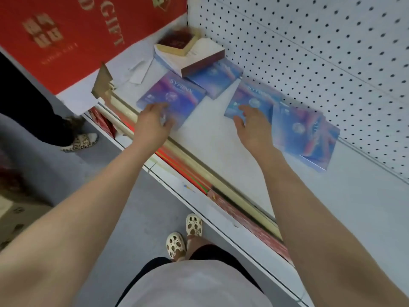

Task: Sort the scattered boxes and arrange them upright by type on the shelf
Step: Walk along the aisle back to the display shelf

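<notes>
The left hand [155, 117] lay with loose fingers on a blue box [170, 98] near the shelf [212, 138] front edge. The right hand [251, 120], also loose, touched another box [254, 96]; more boxes [305, 134] leaned at the back.

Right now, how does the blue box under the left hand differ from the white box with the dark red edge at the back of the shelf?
The blue box lies flat on the shelf; the white box rests on other boxes. The blue box has a purple-blue printed cover; the white box is plain with a dark red side. The left hand touches the blue box; no hand is on the white box. Neither stands upright.
</notes>
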{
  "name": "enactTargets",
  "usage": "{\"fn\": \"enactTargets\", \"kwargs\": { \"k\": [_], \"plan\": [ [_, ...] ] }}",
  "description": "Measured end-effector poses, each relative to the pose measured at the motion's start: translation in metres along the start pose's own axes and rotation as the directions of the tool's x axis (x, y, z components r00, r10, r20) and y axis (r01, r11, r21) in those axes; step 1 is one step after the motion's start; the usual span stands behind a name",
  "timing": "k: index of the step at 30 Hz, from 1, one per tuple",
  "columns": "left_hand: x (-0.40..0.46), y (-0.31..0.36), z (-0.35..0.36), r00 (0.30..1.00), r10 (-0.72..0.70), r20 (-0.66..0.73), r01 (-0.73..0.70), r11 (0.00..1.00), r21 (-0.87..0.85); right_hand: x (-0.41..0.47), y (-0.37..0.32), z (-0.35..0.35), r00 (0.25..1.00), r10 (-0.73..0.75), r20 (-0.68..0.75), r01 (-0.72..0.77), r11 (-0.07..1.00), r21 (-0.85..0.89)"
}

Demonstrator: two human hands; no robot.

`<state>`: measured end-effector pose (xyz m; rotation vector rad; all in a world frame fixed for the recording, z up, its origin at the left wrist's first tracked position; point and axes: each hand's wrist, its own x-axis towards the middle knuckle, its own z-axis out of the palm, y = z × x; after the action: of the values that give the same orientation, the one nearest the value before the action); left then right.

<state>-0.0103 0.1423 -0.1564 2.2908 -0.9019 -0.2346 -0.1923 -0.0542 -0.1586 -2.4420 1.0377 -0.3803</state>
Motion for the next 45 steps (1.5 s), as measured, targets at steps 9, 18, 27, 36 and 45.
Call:
{"fn": "enactTargets", "kwargs": {
  "k": [9, 18, 27, 36, 45],
  "plan": [
    [0.07, -0.033, 0.006, 0.976, -0.167, 0.137, 0.116, 0.94, 0.32, 0.077, -0.021, 0.03, 0.997, 0.038, 0.064, -0.035, 0.998, -0.043],
    [0.106, -0.049, 0.007, 0.971, -0.071, 0.226, -0.008, 0.944, 0.33, 0.191, -0.092, 0.047, 0.971, -0.234, -0.056, 0.222, 0.962, -0.16],
    [0.13, -0.042, -0.001, 0.989, 0.086, 0.123, -0.096, 0.993, 0.075, 0.189, -0.103, 0.081, 0.971, -0.186, 0.15, 0.227, 0.915, -0.334],
    [0.182, -0.012, 0.017, 0.977, 0.161, 0.142, -0.158, 0.987, -0.035, 0.112, -0.056, 0.061, 0.986, -0.145, 0.083, 0.157, 0.973, -0.168],
    [0.16, 0.0, 0.026, 0.907, 0.328, 0.265, -0.304, 0.944, -0.13, 0.121, -0.065, 0.032, 0.923, 0.38, -0.056, -0.358, 0.903, 0.24]
  ]
}}
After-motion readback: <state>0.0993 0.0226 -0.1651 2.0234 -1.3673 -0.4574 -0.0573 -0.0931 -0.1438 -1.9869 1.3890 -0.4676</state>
